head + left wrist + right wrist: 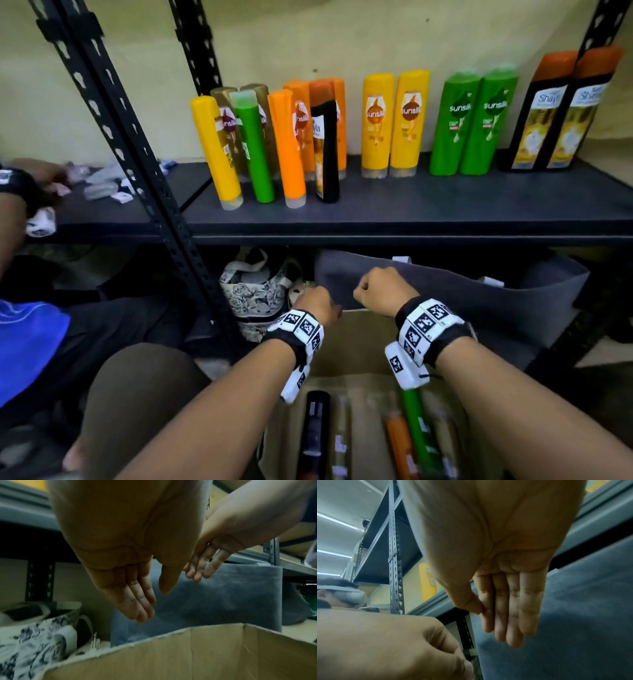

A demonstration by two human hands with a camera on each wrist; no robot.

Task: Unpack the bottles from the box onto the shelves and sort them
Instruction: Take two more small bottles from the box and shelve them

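Observation:
Both my hands hover over the far rim of the cardboard box (359, 346), just below the shelf (411, 219). The left hand (315, 301) hangs with straight fingers (142, 601) and holds nothing. The right hand (380, 284) is beside it, its fingers (513, 608) straight and empty too. In the box lie a black bottle (315, 435), a green bottle (419, 435) and an orange bottle (400, 445). On the shelf stand a yellow pair (394, 123), a green pair (472, 126), a black pair (561, 116), and a mixed cluster (274, 144) at the left.
A grey fabric bin (479, 301) sits under the shelf behind the box, with a floral bag (257, 294) to its left. A black perforated post (137, 154) slants down the left. Another person (30, 335) works at the neighbouring shelf with small packets (102, 181).

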